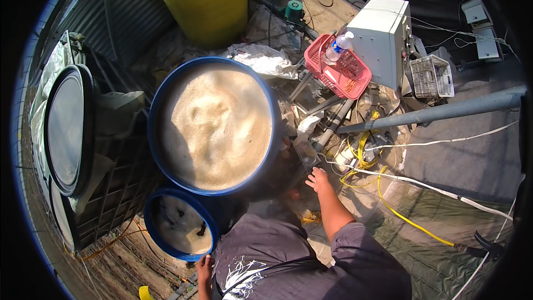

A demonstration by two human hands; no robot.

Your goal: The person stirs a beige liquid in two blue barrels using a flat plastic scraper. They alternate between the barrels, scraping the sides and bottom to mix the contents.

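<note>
A large blue drum (154,156) stands before me, with tan foam (220,125) reaching close to its rim. Nearer and to the left is a smaller blue drum (214,225); patchy foam (175,225) with dark gaps covers what it holds. My left hand (204,266) is low beside this drum, fingertips at its near rim; whether they grip it is hidden. To the right of the large drum, my right hand (318,178) reaches out in the air, fingers apart and nothing held. A clear plastic container (307,154) lies just beyond it.
A pink plastic basket (356,73) carries a plastic bottle (338,48). Behind it stands a grey metal cabinet (370,41). A grey pipe (441,108), white cable (424,183) and yellow hose (406,218) cross the right side. A yellow tank (208,8) stands at the back.
</note>
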